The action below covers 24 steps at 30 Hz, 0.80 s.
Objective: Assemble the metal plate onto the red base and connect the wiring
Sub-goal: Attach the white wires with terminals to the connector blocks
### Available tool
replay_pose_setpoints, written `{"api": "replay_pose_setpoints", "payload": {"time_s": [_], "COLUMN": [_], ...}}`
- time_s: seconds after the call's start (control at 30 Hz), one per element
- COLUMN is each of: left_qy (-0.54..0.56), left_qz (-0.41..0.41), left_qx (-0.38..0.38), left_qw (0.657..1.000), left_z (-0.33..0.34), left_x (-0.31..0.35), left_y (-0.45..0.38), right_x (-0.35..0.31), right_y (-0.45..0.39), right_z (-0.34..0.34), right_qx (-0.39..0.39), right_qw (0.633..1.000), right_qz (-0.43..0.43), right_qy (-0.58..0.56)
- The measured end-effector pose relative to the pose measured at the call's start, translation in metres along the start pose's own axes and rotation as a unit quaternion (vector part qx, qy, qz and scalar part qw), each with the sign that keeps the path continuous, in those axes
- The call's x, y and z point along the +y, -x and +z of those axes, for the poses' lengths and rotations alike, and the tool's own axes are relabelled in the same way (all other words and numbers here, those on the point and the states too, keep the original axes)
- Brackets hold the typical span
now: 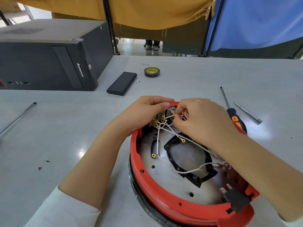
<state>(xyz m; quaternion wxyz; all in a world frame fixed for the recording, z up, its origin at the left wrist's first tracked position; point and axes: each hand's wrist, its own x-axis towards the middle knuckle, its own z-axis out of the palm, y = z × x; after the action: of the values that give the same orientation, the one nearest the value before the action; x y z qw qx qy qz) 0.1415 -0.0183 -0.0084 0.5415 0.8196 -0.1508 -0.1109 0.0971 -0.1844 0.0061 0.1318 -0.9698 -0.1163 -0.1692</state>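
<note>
Metal plate already seated inside red base, at 6 o'clock on the table. Wiring step in hand. Left hand grips the rim at 11 o'clock; right hand pinches a white wire at the brass terminals. Next: push connector squarely onto its tab. Base is round, no long axis; plug socket points to 5 o'clock.

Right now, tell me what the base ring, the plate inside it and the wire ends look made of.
Base ring: looks like moulded plastic, matte red, with cast notches.
Plate: likely bare metal, silvery, dully reflective, punched holes.
Wire ends: brass-coloured shiny ring terminals, probably metal; the white sheath's material is unclear.
</note>
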Motion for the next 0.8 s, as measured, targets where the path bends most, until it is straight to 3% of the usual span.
{"api": "replay_pose_setpoints", "payload": {"time_s": [0.17, 0.33, 0.57, 0.8], "left_qy": [0.036, 0.065, 0.104, 0.116], "left_qz": [-0.001, 0.016, 0.019, 0.016], "left_qx": [0.002, -0.006, -0.007, -0.015], "left_qw": [0.999, 0.998, 0.994, 0.993], "left_z": [0.0, 0.0, 0.001, 0.001], "left_x": [0.0, 0.0, -0.001, -0.002], "left_y": [-0.001, -0.001, -0.002, -0.003], "right_x": [0.0, -0.007, -0.004, -0.004], "right_y": [-0.002, 0.0, -0.001, -0.009], "right_z": [-0.002, -0.004, 0.005, 0.005], "right_qx": [0.013, 0.077, -0.029, -0.046], "right_qw": [0.997, 0.993, 0.992, 0.994], "right_qz": [-0.075, -0.084, -0.12, -0.078], "right_qy": [0.033, 0.022, 0.011, -0.065]}}
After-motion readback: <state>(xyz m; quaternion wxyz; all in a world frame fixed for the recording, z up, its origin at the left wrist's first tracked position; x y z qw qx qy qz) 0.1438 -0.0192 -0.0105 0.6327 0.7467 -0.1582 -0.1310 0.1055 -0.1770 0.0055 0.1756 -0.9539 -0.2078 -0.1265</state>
